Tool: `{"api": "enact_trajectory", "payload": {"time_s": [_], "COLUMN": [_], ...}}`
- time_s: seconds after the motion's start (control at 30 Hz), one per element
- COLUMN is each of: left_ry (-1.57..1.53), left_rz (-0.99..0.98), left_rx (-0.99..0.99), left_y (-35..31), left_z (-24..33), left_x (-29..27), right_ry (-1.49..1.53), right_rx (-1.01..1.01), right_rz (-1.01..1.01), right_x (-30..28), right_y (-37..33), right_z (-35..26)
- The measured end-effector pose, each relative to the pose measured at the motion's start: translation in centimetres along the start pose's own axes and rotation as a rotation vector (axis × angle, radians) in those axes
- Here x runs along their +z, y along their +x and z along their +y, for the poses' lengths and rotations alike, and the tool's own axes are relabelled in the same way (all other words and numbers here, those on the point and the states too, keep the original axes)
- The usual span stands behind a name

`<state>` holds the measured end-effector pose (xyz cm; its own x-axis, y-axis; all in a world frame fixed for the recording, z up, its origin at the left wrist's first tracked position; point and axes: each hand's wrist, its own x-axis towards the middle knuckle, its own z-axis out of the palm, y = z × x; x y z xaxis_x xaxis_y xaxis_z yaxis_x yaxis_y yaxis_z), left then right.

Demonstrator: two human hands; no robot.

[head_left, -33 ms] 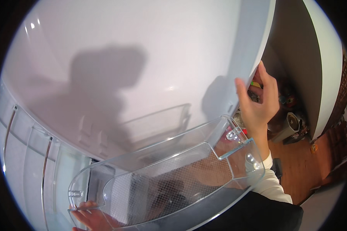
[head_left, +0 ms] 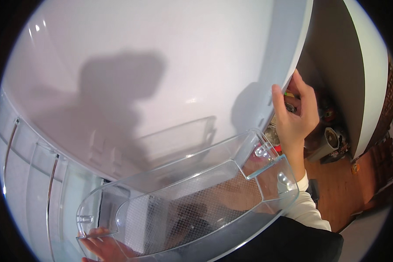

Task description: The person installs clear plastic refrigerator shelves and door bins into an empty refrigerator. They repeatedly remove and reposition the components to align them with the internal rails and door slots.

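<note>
Fingers of the left hand point(head_left: 101, 248) are pressing flat and spread against the near left end of a clear bin point(head_left: 192, 205), at the bottom edge of view; whether they are gripping it I cannot tell. The bin is stretching across between both hands, its far right end lying just below the right hand point(head_left: 294, 118). That hand is curling around the door edge point(head_left: 288, 65), thumb on the white inner face. Beyond, clutter is sitting on a wooden floor point(head_left: 336, 192).
</note>
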<state>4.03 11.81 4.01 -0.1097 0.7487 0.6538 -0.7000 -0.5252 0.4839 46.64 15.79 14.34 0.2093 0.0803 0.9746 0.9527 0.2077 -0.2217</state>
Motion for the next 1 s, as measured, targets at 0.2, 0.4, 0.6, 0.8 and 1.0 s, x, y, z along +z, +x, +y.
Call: {"api": "enact_trajectory", "payload": {"time_s": [0.2, 0.4, 0.6, 0.8, 1.0], "left_ry": [-0.206, 0.085, 0.039, 0.189, 0.706], "left_rz": [-0.010, 0.147, 0.168, 0.163, -0.086], "left_rx": [-0.081, 0.112, 0.132, 0.080, 0.413], "left_y": [0.5, 1.9, 4.2, 5.3, 6.4], "left_z": [0.4, -1.9, -4.6, -7.0, -8.0], "left_x": [0.9, 4.0, 4.6, 5.2, 5.8], "right_ry": [0.272, 0.770, 1.517, 0.790, 0.729], "right_rx": [0.171, 0.550, 0.412, 0.102, 0.168], "right_rz": [-0.049, -0.090, -0.202, -0.313, -0.261], "right_x": [-0.6, -1.1, -2.4, -1.9, -1.0], "right_y": [-0.8, -1.7, -3.6, -4.0, -4.1], "right_z": [1.2, 0.5, -0.2, 2.0, 0.8]}}
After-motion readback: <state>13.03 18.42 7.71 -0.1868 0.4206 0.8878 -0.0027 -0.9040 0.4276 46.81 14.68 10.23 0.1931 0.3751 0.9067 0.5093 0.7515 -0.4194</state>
